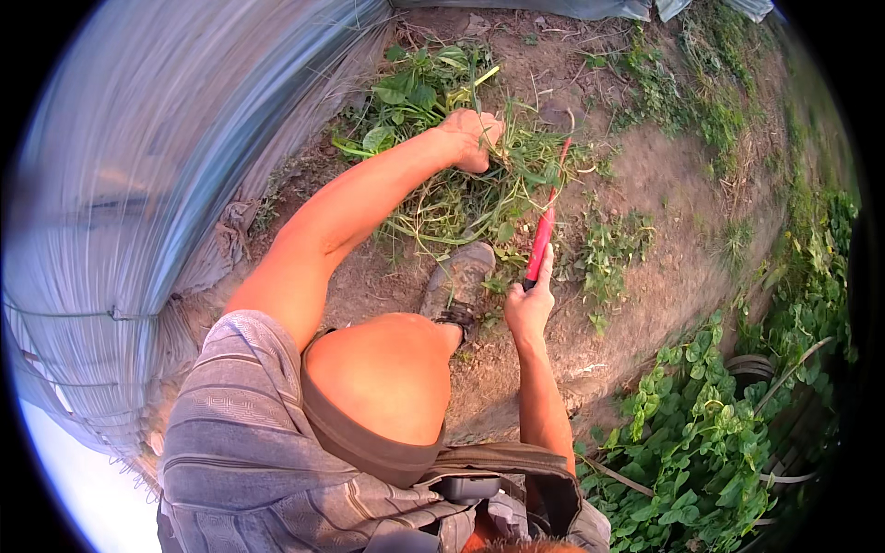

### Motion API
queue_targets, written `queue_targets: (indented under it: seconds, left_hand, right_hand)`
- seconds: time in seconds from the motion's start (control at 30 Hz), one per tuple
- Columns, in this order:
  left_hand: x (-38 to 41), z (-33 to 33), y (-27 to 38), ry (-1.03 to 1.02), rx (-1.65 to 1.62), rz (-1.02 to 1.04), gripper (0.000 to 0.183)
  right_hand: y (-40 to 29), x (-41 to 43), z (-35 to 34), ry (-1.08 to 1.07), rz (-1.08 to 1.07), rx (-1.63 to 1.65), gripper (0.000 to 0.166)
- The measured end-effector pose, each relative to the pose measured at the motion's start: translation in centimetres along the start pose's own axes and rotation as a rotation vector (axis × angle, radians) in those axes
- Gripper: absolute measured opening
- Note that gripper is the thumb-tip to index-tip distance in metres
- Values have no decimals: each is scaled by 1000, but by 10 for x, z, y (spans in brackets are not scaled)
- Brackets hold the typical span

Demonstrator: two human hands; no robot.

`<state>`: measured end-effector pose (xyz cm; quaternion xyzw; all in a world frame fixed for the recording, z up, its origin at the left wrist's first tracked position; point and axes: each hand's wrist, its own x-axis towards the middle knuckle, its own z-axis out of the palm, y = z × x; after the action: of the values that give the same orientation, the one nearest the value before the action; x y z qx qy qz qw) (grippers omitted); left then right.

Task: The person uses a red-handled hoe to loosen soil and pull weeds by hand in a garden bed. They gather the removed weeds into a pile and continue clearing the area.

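Observation:
My left hand point(473, 140) is closed around a bunch of pulled grass and weeds point(515, 155), over a loose heap of green stems point(449, 200). Just beyond it, broad-leaved greens point(408, 90) lie on the heap. In my right hand point(531, 304) is a red-handled weeding tool point(542, 242), index finger stretched along the grip. Its thin shaft runs away from me past the right side of the heap and ends in a curved tip; whether this is a hoe or a sickle is hard to tell. My shoe point(458, 280) stands at the heap's near edge.
Clear plastic greenhouse sheeting point(187, 138) slopes along the left. Low weeds point(615, 252) grow from the bare soil point(664, 193) to the right. Dense leafy vines point(698, 442) fill the lower right, with a round dark container point(750, 366) among them.

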<state>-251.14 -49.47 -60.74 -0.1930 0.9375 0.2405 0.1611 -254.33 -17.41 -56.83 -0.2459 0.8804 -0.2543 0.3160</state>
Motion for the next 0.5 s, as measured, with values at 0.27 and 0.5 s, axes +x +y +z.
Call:
queue_targets:
  seconds: [0.27, 0.5]
  left_hand:
    - [-68, -48, -7, 95, 337, -230, 49]
    - [-5, -65, -62, -135, 232, -368, 46]
  right_hand:
    - [-4, 24, -12, 119, 16, 63, 93]
    - [-86, 107, 27, 37, -159, 63, 95]
